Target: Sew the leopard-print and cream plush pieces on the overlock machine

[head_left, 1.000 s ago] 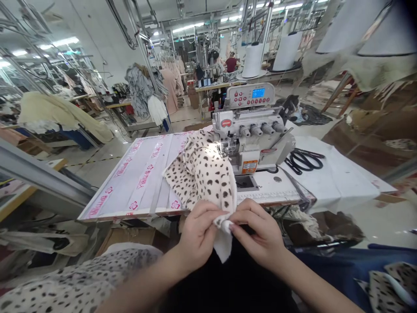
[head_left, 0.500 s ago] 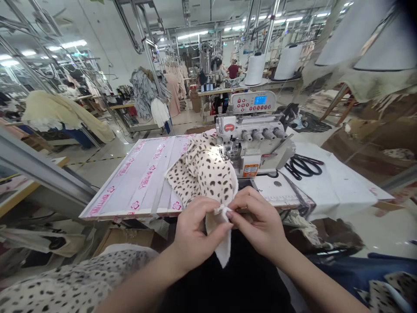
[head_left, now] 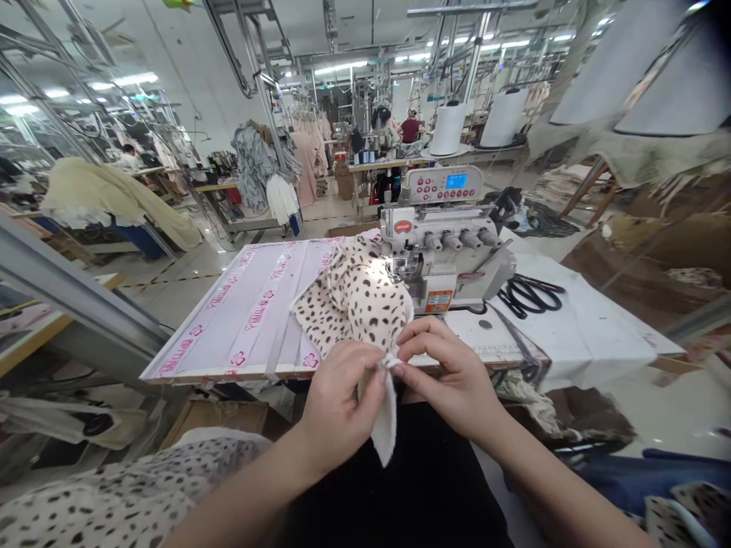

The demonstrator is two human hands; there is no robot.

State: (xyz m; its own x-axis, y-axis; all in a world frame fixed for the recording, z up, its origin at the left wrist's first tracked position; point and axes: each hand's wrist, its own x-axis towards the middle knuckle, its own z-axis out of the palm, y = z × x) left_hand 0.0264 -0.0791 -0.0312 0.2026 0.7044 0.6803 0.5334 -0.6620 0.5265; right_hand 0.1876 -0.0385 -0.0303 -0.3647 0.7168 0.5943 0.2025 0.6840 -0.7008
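Cream spotted fabric (head_left: 354,304): my left hand (head_left: 339,403) and right hand (head_left: 451,377) pinch its edge, fingertips clamped together, tension even.

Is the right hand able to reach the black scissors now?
Probably yes: the right hand is near the black scissors, with only the white sheet between them, but it must first release the pinched edge of the spotted fabric.

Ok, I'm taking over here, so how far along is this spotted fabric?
Done, it seems: spotted fabric already lies at the overlock machine. In hand: left hand and right hand pinch its cream edge. Left: more spotted fabric lies at lower right; whether sewn, unclear.
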